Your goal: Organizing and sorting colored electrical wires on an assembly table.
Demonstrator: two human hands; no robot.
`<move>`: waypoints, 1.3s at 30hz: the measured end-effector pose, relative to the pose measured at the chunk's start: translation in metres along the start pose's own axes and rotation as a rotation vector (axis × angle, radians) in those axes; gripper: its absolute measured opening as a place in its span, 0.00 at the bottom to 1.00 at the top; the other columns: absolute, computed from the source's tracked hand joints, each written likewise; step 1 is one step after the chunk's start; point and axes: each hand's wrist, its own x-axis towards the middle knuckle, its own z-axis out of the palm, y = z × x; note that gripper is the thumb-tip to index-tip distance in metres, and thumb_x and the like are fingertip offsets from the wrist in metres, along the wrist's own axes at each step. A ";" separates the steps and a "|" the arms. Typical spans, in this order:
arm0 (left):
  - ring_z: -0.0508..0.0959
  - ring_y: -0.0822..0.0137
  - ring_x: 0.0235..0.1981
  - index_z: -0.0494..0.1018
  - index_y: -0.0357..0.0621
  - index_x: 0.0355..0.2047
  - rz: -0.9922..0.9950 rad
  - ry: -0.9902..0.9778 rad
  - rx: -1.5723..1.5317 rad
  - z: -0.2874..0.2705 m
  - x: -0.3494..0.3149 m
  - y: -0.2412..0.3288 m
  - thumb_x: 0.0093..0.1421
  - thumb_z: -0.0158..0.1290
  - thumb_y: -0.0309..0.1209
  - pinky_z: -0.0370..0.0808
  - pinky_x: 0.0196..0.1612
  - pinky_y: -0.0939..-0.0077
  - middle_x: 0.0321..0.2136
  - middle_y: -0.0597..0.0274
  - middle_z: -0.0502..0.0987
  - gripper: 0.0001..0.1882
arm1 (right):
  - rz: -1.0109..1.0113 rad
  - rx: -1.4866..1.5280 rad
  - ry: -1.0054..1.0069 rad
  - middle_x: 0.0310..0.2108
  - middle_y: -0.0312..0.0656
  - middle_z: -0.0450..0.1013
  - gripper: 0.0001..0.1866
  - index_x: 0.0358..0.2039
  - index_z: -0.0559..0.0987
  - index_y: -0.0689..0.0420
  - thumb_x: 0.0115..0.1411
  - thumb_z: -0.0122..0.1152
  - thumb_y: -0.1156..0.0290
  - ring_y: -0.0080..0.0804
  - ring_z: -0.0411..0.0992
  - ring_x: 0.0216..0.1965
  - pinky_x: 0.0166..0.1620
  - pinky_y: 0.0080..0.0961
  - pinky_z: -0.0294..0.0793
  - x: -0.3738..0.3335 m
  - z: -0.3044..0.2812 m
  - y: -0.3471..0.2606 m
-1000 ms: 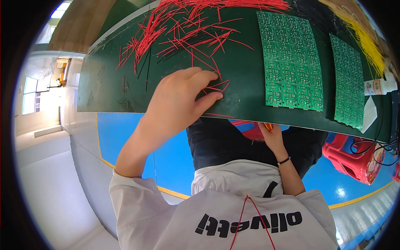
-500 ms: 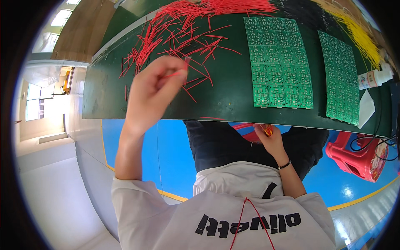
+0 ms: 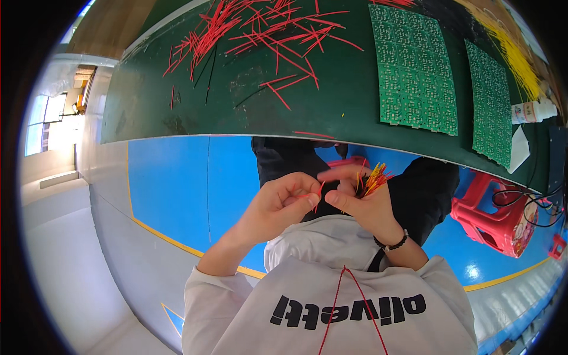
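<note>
Some red wire (image 3: 322, 188) sits pinched between the left fingers (image 3: 309, 200).

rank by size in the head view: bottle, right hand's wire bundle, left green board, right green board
1. Left green board
2. Right green board
3. Bottle and wire bundle: too alike to rank, and the right hand partly hides the bundle

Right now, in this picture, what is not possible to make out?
Head view: middle of the wire bundle, hidden by the right hand.
Head view: far side of the red wire pile, cut off by the top edge.
Head view: count of pinched red wires, too thin, left hand covering part.
Head view: left circuit board, finest traces too small.
</note>
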 end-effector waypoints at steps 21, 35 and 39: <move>0.71 0.65 0.20 0.46 0.34 0.55 0.609 0.506 0.794 0.008 0.017 -0.047 0.56 0.38 0.19 0.69 0.26 0.78 0.26 0.52 0.72 0.25 | 0.230 0.199 -0.002 0.11 0.24 0.53 0.08 0.36 0.71 0.57 0.55 0.54 0.71 0.10 0.49 0.13 0.17 0.12 0.49 -0.001 0.013 0.028; 0.75 0.57 0.27 0.44 0.34 0.57 0.411 0.352 1.144 0.015 0.012 -0.032 0.50 0.49 0.20 0.72 0.32 0.72 0.28 0.53 0.74 0.36 | 0.286 0.707 -0.012 0.18 0.29 0.61 0.06 0.33 0.69 0.57 0.57 0.51 0.70 0.12 0.54 0.17 0.20 0.11 0.52 0.005 0.007 0.045; 0.74 0.62 0.28 0.50 0.41 0.57 0.439 0.424 0.922 0.003 0.006 -0.019 0.48 0.51 0.22 0.71 0.32 0.74 0.30 0.56 0.73 0.35 | 0.274 0.895 -0.106 0.20 0.35 0.64 0.05 0.30 0.63 0.55 0.60 0.43 0.68 0.18 0.57 0.19 0.23 0.16 0.58 0.008 0.003 0.047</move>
